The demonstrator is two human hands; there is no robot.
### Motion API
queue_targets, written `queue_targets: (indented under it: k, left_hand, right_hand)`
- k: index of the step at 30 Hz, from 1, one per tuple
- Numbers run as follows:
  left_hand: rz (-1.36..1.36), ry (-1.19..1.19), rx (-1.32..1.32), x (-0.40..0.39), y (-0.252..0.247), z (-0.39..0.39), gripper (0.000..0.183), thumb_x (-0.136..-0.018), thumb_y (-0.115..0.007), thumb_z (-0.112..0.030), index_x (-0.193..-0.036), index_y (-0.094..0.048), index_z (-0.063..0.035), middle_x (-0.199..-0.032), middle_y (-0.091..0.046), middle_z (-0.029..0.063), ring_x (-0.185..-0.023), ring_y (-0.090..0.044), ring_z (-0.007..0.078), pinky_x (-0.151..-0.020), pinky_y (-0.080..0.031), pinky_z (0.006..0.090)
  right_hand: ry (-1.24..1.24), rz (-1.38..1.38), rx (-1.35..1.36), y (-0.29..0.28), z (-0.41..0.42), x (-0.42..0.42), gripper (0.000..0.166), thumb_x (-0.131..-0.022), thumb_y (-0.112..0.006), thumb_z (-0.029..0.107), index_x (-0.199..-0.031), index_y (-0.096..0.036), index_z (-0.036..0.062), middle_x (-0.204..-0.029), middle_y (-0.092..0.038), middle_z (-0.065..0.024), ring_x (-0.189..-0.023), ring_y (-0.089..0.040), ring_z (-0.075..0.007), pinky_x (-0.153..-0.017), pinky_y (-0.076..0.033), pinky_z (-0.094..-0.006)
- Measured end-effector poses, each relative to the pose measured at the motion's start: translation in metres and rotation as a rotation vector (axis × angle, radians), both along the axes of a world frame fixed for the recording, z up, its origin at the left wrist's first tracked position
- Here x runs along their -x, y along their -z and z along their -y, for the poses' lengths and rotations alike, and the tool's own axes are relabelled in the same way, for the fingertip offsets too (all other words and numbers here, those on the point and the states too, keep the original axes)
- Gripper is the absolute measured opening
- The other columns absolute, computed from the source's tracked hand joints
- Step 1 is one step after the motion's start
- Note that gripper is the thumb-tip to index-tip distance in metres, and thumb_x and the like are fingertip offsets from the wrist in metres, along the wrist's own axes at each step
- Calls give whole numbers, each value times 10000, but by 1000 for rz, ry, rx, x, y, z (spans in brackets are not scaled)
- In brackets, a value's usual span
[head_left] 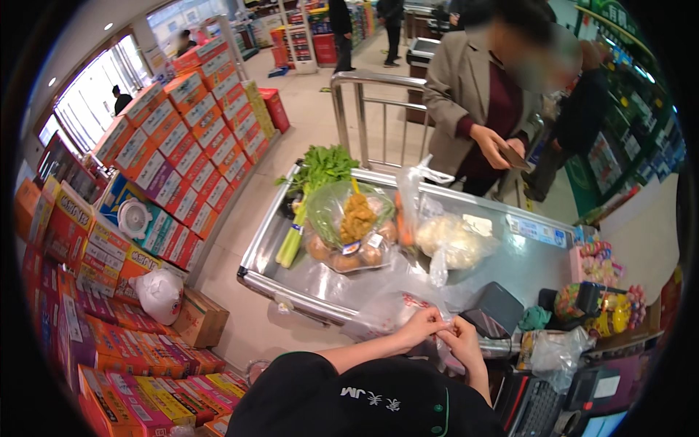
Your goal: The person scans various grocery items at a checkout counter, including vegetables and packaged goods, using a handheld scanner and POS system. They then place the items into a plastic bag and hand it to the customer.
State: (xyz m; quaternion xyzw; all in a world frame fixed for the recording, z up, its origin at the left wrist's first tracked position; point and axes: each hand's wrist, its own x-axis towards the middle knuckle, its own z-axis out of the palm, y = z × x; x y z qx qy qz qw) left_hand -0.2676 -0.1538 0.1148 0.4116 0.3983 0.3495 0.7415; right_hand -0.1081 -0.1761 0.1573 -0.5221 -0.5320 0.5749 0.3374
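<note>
Close to my body, my left hand (421, 326) and my right hand (463, 340) meet, fingertips pinching the edge of a thin plastic bag (377, 317) with red print. The bag hangs over the near edge of the metal checkout counter (524, 251). Beyond it lie a clear bag of round brown produce (347, 264), a yellow-brown bagged food (358, 218) and a green-tinted bag (327, 210). Celery (319, 180) lies to their left. Right of them are orange carrots (405, 224) and a knotted bag of pale food (453, 240), whose exact kind I cannot tell.
A dark scanner-like device (494, 308) stands right of my hands, near a keyboard (532, 407) and small toys (600, 311). Across the counter a person (469, 98) holds a phone-like object (513, 157). A metal railing (377, 82) and stacked cartons (185, 136) bound the aisle.
</note>
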Motion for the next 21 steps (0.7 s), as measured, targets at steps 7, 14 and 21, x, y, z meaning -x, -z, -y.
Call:
queue_targets:
  k: [7,14,21]
  left_hand:
    - [467,-356,409,10,-9,-7,101,-932,-523,-154,-950,-479,-65,-883,-577,61,-728,-567,151,-696,-499,295]
    - [178,-382,105,40,-44,-19,137,-892,-565,-109,-970,-459,-72,-846,-470,13,-774,-497,100,-672,-451,260]
    - [-711,-234,-734,70,0,-41,249,-766,-681,-84,-905,-475,-80,-687,-485,-12,-642,-492,93,-577,-415,223]
  right_hand:
    - [378,-183,19,5,-3,-11,252,-764,-645,30,-653,-425,83,-574,-376,59,-548,-335,-23,-482,-268,-205]
    - [721,265,-590,-13,-38,-56,135,-760,-571,53,-719,-452,3,-608,-366,-19,-599,-347,-88,-518,-311,-270]
    - [821,620,-618,-40,-28,-128,307,-789,-654,93,-652,-389,20,-554,-329,-27,-538,-312,-107,-480,-285,-273]
